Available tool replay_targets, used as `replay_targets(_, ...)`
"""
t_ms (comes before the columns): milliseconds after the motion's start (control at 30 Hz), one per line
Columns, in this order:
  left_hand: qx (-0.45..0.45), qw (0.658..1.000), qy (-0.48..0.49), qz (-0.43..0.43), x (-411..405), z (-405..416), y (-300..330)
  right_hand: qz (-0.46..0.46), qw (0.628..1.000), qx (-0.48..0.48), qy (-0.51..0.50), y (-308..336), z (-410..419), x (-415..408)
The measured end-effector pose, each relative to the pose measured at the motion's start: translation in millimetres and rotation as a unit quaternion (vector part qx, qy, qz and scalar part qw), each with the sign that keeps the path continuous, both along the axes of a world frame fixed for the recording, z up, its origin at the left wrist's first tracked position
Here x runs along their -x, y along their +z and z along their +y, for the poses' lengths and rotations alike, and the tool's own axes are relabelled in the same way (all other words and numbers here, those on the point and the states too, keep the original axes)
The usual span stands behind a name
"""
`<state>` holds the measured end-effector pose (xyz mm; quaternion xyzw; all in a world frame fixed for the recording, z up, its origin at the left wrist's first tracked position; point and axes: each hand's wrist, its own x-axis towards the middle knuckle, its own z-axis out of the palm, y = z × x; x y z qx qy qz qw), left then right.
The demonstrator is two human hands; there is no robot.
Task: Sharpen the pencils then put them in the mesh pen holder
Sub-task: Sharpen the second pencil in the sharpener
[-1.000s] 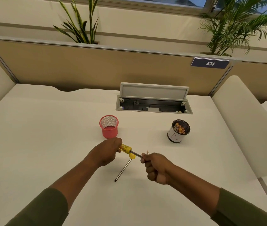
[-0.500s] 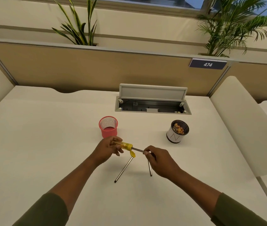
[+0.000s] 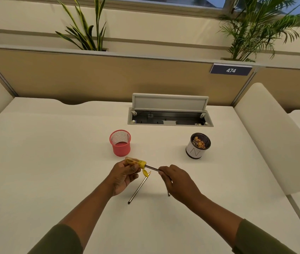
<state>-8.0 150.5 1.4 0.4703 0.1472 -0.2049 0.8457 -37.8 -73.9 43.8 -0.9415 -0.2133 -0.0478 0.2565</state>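
Note:
My left hand (image 3: 124, 176) grips a yellow sharpener (image 3: 135, 162) with a see-through barrel, its yellow cap hanging open below. A dark pencil (image 3: 152, 168) sticks into the sharpener, and my right hand (image 3: 179, 182) pinches its free end. A second dark pencil (image 3: 138, 188) lies slanted on the white desk (image 3: 53, 171) under my hands. The end of a third pencil (image 3: 168, 194) shows under my right hand. The red mesh pen holder (image 3: 120, 143) stands upright just beyond my left hand, with no pencils in it.
A black mesh cup with a white band (image 3: 197, 145) holds pencil shavings at the right. An open cable hatch (image 3: 170, 116) sits at the back of the desk. Padded dividers (image 3: 266, 136) flank both sides, a tan partition (image 3: 108, 79) closes the back.
My right hand turned over from a curled fist to knuckles-up while staying on the pencil. A pencil now lies on the desk under it. Both hands drifted slightly.

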Motion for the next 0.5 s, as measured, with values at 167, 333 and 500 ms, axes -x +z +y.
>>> replay_targets(167, 0.016, 1.000, 0.012, 0.010, -1.3, 0.8, -0.5, -0.137, 0.983, 0.109, 0.058, 4.4, -1.9, -4.4)
replay_targets(333, 0.033, 0.999, 0.024, 0.003, -6.9, -3.2, 2.8, -0.179, 0.968, 0.156, 0.085, 2.0, -0.7, -7.0)
replay_targets(500, 0.036, 0.998, 0.045, 0.002, -13.2, -11.7, 5.2, -0.171, 0.968, 0.172, 0.069, -0.2, 4.8, -7.1)
